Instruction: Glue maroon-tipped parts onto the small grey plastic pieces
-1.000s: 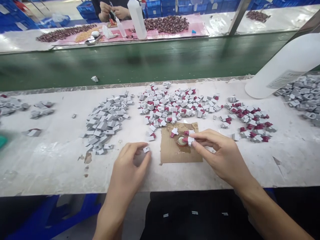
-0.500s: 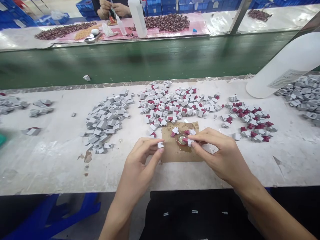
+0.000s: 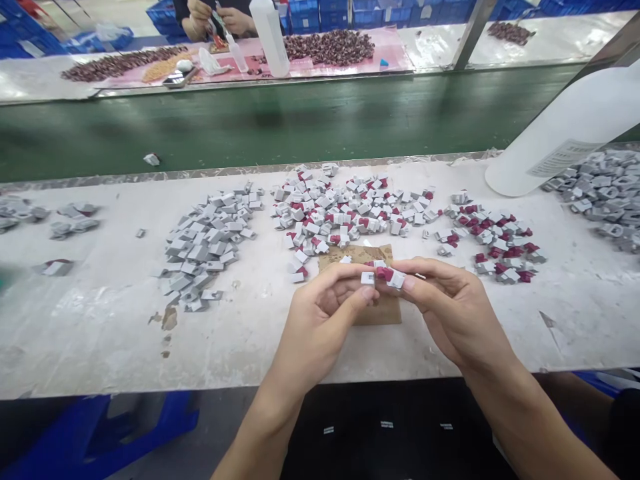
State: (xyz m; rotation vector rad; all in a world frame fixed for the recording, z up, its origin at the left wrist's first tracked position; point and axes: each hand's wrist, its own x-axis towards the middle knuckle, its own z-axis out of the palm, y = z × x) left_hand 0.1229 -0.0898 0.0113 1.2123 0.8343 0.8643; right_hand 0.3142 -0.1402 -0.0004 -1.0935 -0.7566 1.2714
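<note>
Between thumb and fingers of my left hand [image 3: 320, 320] is a small grey plastic cap [image 3: 367, 279], its notch facing right. My right hand [image 3: 450, 307] pinches a grey-and-maroon plastic piece [image 3: 395, 278], maroon end pointing left at the cap. The two parts are very close; whether they touch I cannot tell. Both hands are above a brown cardboard square [image 3: 377, 313], which they partly cover. Behind it spreads a heap of grey-and-maroon pieces [image 3: 345, 207]. Plain grey caps [image 3: 207, 233] are piled to the left, and another grey-and-maroon pile [image 3: 500, 243] lies on the right.
A large white bottle [image 3: 555, 147] leans at the right beside more grey parts [image 3: 605, 200]. A green strip [image 3: 300, 113] runs behind the white table [image 3: 240, 353]. Across it, another person's hands [image 3: 220, 19] work near a white bottle [image 3: 271, 37] and dark red parts [image 3: 330, 48].
My left hand has moved right with the grey cap, up to the piece in my right hand. The right hand has shifted slightly right, lifting its piece off the cardboard's wet spot.
</note>
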